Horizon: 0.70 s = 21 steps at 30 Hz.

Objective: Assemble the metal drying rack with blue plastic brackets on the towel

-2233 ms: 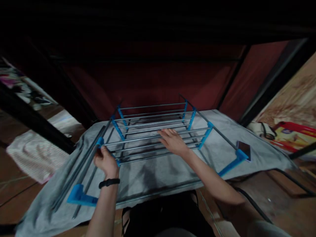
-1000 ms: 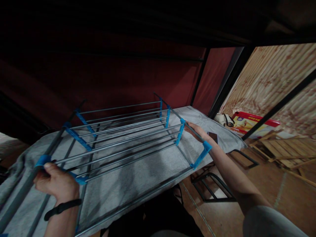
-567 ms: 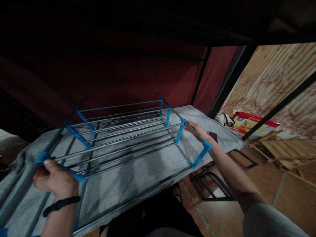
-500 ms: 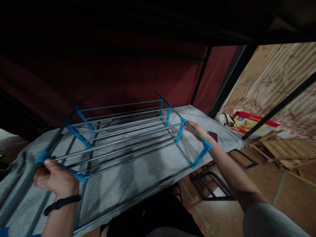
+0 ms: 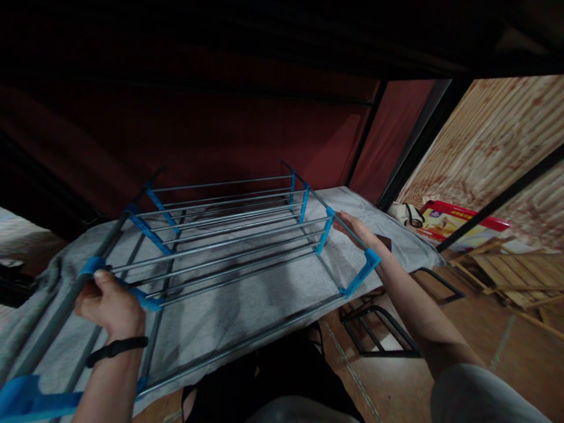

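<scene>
A shoe rack (image 5: 229,242) of grey metal tubes with blue plastic connectors lies on its side across a cloth-covered surface. My left hand (image 5: 113,302), wearing a black band at the wrist, is closed round the left side tube just below a blue connector (image 5: 91,267); the thumb lies on top, and the other fingers are partly hidden. At the right side tube, my right hand (image 5: 353,228) holds the frame from outside, close to another blue connector (image 5: 330,212). Its fingers are partly covered by the tube. A further blue connector (image 5: 371,258) sits near my right forearm.
Grey cloth (image 5: 259,317) covers the surface under the rack. A dark phone-like object (image 5: 384,241) lies beyond my right forearm. Black metal framing (image 5: 374,126) stands at the right. On the floor are a folded wooden piece (image 5: 520,271), a red-and-yellow box (image 5: 467,217) and a black metal frame (image 5: 383,332).
The left end of the rack and my left hand appear slightly farther right and higher, with more of the lower-left blue connector showing. The view has shifted a little. Both hands keep their places on the rack.
</scene>
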Tool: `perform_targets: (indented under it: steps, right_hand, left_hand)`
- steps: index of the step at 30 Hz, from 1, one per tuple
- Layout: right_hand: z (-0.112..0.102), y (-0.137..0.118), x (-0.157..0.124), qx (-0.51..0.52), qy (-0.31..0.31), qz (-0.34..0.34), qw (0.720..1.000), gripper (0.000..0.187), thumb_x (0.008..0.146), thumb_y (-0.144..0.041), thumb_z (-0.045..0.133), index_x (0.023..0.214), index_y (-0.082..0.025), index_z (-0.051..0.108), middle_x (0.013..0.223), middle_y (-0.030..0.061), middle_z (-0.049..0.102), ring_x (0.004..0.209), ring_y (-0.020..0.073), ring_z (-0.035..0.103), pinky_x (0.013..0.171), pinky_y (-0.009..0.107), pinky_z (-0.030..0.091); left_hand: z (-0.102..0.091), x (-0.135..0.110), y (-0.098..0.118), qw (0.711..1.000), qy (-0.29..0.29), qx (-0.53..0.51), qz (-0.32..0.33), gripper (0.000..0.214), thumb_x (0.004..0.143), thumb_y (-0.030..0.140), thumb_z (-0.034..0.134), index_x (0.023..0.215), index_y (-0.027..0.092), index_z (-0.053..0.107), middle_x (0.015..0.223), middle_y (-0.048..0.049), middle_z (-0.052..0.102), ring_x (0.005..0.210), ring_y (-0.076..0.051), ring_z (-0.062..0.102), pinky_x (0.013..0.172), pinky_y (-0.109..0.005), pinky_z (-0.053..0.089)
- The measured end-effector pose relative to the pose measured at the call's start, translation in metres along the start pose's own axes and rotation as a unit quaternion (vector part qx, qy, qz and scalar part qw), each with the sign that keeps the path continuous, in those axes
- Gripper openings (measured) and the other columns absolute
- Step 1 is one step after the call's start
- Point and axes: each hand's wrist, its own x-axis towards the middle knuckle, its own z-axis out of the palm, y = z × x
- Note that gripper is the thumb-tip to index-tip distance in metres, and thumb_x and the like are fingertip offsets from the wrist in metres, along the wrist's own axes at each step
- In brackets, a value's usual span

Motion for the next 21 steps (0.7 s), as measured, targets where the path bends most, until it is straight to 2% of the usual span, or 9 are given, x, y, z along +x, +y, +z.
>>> perform_targets:
  steps: [2, 5, 11, 15, 21]
  right_hand:
    - [-0.001, -0.001, 0.002, 0.008, -0.004, 0.004, 1.000, 0.028, 0.088, -0.046, 0.054, 0.097, -0.024, 0.068, 0.107, 0.0019, 0.071, 0.110, 0.0188, 0.063, 0.103, 0.031, 0.047]
    - [-0.003, 0.000, 0.004, 0.023, -0.011, 0.006, 1.000, 0.028, 0.089, -0.043, 0.052, 0.101, -0.024, 0.068, 0.112, 0.0020, 0.070, 0.113, 0.0185, 0.062, 0.103, 0.030, 0.047]
    - [-0.003, 0.004, 0.005, 0.011, -0.005, -0.004, 1.000, 0.028, 0.090, -0.039, 0.054, 0.112, -0.027, 0.066, 0.124, -0.0004, 0.067, 0.121, 0.0181, 0.058, 0.105, 0.032, 0.047]
    - [-0.002, 0.003, 0.005, 0.013, 0.000, 0.003, 1.000, 0.030, 0.090, -0.041, 0.053, 0.114, -0.027, 0.066, 0.123, -0.0004, 0.067, 0.119, 0.0177, 0.060, 0.106, 0.031, 0.046]
    - [0.000, 0.000, 0.003, 0.012, 0.002, 0.008, 1.000, 0.028, 0.088, -0.042, 0.057, 0.109, -0.027, 0.067, 0.121, -0.0004, 0.068, 0.118, 0.0195, 0.061, 0.107, 0.034, 0.046]
  left_hand:
    - [-0.003, -0.002, 0.003, 1.000, 0.001, -0.004, 0.029, 0.027, 0.088, 0.024, 0.050, 0.105, 0.008, 0.064, 0.105, -0.0062, 0.069, 0.098, -0.020, 0.062, 0.096, -0.038, 0.047]
    - [-0.006, -0.006, 0.009, 0.999, -0.003, -0.028, 0.045, 0.032, 0.087, 0.022, 0.051, 0.112, 0.007, 0.064, 0.106, -0.0059, 0.068, 0.099, -0.018, 0.061, 0.096, -0.033, 0.045]
    - [-0.005, -0.007, 0.015, 0.999, -0.006, -0.028, -0.018, 0.036, 0.088, 0.025, 0.050, 0.114, 0.004, 0.063, 0.101, -0.0061, 0.067, 0.093, -0.015, 0.060, 0.092, -0.029, 0.046]
    - [-0.003, -0.007, 0.014, 0.999, -0.004, -0.033, -0.025, 0.035, 0.087, 0.025, 0.052, 0.115, 0.006, 0.064, 0.101, -0.0047, 0.067, 0.093, -0.016, 0.060, 0.091, -0.030, 0.047]
    - [0.003, -0.005, 0.010, 0.998, 0.033, -0.028, -0.046, 0.025, 0.084, 0.020, 0.055, 0.106, 0.009, 0.063, 0.097, -0.0005, 0.067, 0.090, -0.015, 0.060, 0.089, -0.032, 0.050]
